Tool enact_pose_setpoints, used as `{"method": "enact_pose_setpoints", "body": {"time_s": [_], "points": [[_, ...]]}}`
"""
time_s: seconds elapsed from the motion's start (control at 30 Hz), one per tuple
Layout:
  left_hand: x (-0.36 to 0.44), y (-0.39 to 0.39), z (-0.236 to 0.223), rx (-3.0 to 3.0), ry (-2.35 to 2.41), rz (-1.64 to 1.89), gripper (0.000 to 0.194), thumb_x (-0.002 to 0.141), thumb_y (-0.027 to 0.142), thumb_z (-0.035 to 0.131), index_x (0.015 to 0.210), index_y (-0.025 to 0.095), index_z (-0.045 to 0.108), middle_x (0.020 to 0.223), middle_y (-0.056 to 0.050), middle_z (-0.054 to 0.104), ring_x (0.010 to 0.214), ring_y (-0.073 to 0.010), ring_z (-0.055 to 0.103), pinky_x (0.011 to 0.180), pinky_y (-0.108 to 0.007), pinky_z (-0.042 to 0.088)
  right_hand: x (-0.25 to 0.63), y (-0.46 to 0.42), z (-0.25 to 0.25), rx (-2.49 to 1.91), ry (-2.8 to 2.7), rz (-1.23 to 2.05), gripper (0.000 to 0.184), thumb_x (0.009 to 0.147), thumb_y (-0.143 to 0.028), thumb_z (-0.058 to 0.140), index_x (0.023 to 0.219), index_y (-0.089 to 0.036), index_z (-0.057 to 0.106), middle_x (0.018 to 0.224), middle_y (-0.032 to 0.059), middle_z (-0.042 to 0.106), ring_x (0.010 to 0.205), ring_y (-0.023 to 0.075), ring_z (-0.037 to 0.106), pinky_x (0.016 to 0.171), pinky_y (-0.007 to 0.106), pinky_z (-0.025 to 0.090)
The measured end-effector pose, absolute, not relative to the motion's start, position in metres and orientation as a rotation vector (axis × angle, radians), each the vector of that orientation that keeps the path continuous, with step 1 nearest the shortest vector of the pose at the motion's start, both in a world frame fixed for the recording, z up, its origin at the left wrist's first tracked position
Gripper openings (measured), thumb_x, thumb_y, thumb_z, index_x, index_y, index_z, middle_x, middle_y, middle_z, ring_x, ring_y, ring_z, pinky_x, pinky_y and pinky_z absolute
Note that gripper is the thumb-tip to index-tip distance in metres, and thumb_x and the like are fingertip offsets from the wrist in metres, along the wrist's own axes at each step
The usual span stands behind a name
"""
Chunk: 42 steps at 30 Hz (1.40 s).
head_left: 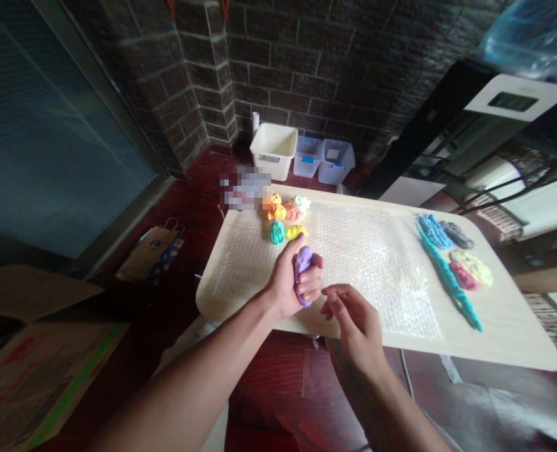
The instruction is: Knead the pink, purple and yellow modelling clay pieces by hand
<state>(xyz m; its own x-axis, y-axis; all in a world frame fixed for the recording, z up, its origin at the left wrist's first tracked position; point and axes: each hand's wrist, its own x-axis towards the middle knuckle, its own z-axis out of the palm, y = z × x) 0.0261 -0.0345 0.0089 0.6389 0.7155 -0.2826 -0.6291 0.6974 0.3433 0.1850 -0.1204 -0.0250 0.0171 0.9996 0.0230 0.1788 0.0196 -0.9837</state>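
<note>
My left hand [291,279] is wrapped round a lump of purple modelling clay [303,258], which bulges out above and below the curled fingers. The thumb points up along its side. Just to the right, my right hand [354,312] hovers over the table's near edge, thumb and forefinger drawn together in a pinch. Whether anything small sits between those fingertips is too fine to make out. Beyond the left hand lie lumps of yellow clay [295,233], green clay [277,232] and orange clay [275,207], with pale pieces [300,204] beside them.
Bubble wrap [363,257] covers much of the pale table [508,333]. On the right lie a long teal clay roll [450,282], blue clay [433,231], grey clay [457,235], pink clay [463,276] and pale yellow clay [473,267]. A white bin [273,150] stands behind.
</note>
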Motion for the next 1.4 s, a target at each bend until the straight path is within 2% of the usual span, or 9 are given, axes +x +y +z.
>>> {"method": "enact_pose_setpoints", "body": {"time_s": [0.13, 0.2, 0.4, 0.6, 0.8, 0.93, 1.03, 1.2, 1.4], "points": [[0.0257, -0.034, 0.0114, 0.217, 0.374, 0.734, 0.073, 0.096, 0.071, 0.056, 0.047, 0.019, 0.041, 0.036, 0.007, 0.03, 0.029, -0.0047, 0.025, 0.033, -0.02, 0.024, 0.1863, -0.1203, -0.0268, -1.337, -1.326, 1.101, 0.027, 0.104, -0.046, 0.061, 0.103, -0.021, 0.071, 0.076, 0.0024, 0.068, 0.071, 0.0185, 0.063, 0.066, 0.031, 0.049], [0.0263, -0.0337, 0.0118, 0.218, 0.369, 0.714, 0.074, 0.096, 0.071, 0.056, 0.046, 0.02, 0.037, 0.036, 0.007, 0.03, 0.029, -0.0048, 0.025, 0.033, -0.02, 0.024, 0.1866, -0.12, -0.0274, -1.343, -1.323, 1.108, 0.028, 0.104, -0.047, 0.061, 0.103, -0.021, 0.071, 0.077, 0.0028, 0.068, 0.072, 0.0189, 0.064, 0.066, 0.032, 0.049], [0.0279, -0.0345, 0.0096, 0.185, 0.4, 0.708, 0.076, 0.101, 0.07, 0.046, 0.045, 0.02, 0.035, 0.036, 0.007, 0.026, 0.028, -0.0058, 0.021, 0.031, -0.02, 0.022, 0.1858, -0.1183, -0.0277, -1.358, -1.321, 1.12, 0.028, 0.103, -0.047, 0.062, 0.101, -0.021, 0.071, 0.077, 0.0024, 0.068, 0.071, 0.0182, 0.064, 0.066, 0.031, 0.049], [0.0276, -0.0353, 0.0089, 0.102, 0.404, 0.721, 0.073, 0.11, 0.054, 0.029, 0.046, 0.02, 0.036, 0.037, 0.005, 0.026, 0.028, -0.0067, 0.022, 0.031, -0.02, 0.023, 0.1853, -0.118, -0.028, -1.37, -1.316, 1.127, 0.029, 0.103, -0.048, 0.063, 0.099, -0.02, 0.07, 0.076, 0.0016, 0.067, 0.071, 0.0178, 0.063, 0.066, 0.03, 0.048], [0.0292, -0.033, 0.0125, 0.103, 0.532, 0.718, 0.071, 0.109, 0.054, 0.033, 0.046, 0.021, 0.036, 0.037, 0.005, 0.031, 0.028, -0.0076, 0.029, 0.032, -0.021, 0.03, 0.1855, -0.1181, -0.0289, -1.407, -1.299, 1.143, 0.029, 0.101, -0.049, 0.064, 0.099, -0.02, 0.07, 0.075, 0.0016, 0.068, 0.07, 0.0183, 0.064, 0.065, 0.03, 0.048], [0.0308, -0.0335, 0.0136, 0.168, 0.579, 0.675, 0.07, 0.107, 0.056, 0.041, 0.047, 0.02, 0.04, 0.038, 0.004, 0.037, 0.026, -0.0061, 0.029, 0.03, -0.019, 0.025, 0.1849, -0.1169, -0.0297, -1.421, -1.309, 1.137, 0.03, 0.101, -0.05, 0.064, 0.099, -0.02, 0.07, 0.075, 0.0017, 0.068, 0.07, 0.0181, 0.064, 0.065, 0.029, 0.047], [0.0307, -0.0346, 0.0132, 0.19, 0.517, 0.627, 0.073, 0.109, 0.054, 0.034, 0.045, 0.019, 0.042, 0.034, 0.005, 0.031, 0.024, -0.005, 0.021, 0.028, -0.019, 0.02, 0.1847, -0.1167, -0.0296, -1.423, -1.313, 1.143, 0.03, 0.101, -0.05, 0.064, 0.098, -0.02, 0.07, 0.076, 0.0018, 0.068, 0.07, 0.018, 0.063, 0.065, 0.029, 0.048], [0.029, -0.0352, 0.0108, 0.161, 0.451, 0.622, 0.075, 0.11, 0.049, 0.026, 0.042, 0.02, 0.039, 0.032, 0.004, 0.026, 0.023, -0.0064, 0.02, 0.027, -0.019, 0.02, 0.185, -0.1176, -0.0297, -1.425, -1.311, 1.147, 0.03, 0.101, -0.05, 0.064, 0.098, -0.02, 0.07, 0.076, 0.0016, 0.068, 0.07, 0.0179, 0.062, 0.063, 0.028, 0.047], [0.03, -0.0365, 0.0095, 0.124, 0.451, 0.646, 0.071, 0.109, 0.044, 0.028, 0.042, 0.021, 0.034, 0.033, 0.004, 0.023, 0.024, -0.007, 0.018, 0.028, -0.019, 0.019, 0.1866, -0.1176, -0.0348, -1.436, -1.32, 1.15, 0.03, 0.102, -0.05, 0.063, 0.101, -0.02, 0.07, 0.077, 0.0019, 0.068, 0.07, 0.0183, 0.062, 0.064, 0.029, 0.047]]}}
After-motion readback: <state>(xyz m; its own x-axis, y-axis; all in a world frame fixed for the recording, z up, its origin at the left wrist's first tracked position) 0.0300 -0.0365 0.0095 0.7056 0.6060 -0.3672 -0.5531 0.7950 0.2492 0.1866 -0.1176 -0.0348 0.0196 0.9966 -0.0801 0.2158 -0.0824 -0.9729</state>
